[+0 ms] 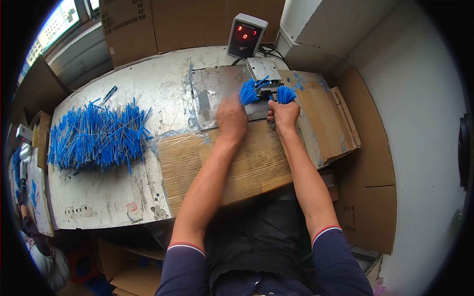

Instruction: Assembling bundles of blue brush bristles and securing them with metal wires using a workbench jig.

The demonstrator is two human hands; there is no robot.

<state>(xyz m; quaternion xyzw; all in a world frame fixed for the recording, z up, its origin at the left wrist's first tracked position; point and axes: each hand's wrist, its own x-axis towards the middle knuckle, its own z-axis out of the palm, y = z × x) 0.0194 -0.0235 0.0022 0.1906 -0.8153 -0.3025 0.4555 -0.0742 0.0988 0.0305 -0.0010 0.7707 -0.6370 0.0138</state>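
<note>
My left hand [232, 118] is closed around a bundle of thin blue wire-stemmed pieces [250, 92], their blue ends fanning out past my fingers. Just to its right, my right hand [286, 114] grips a second upright bundle [285, 94] of the same pieces, thumb pressed along it; bare wire ends show below the fist. Both bundles are beside a small metal device [263, 70] at the back of the bench. A large heap of the blue pieces [98, 135], many with small wire loops, lies on the left of the bench. The lower fingers of my left hand are hidden.
A counter box with a red lit display [245, 35] stands behind the device, with black cables nearby. A metal plate [207, 93] and flattened cardboard [222, 170] cover part of the bench. A pen [108, 95] lies behind the heap. Cardboard [371, 163] and a wall border the right side.
</note>
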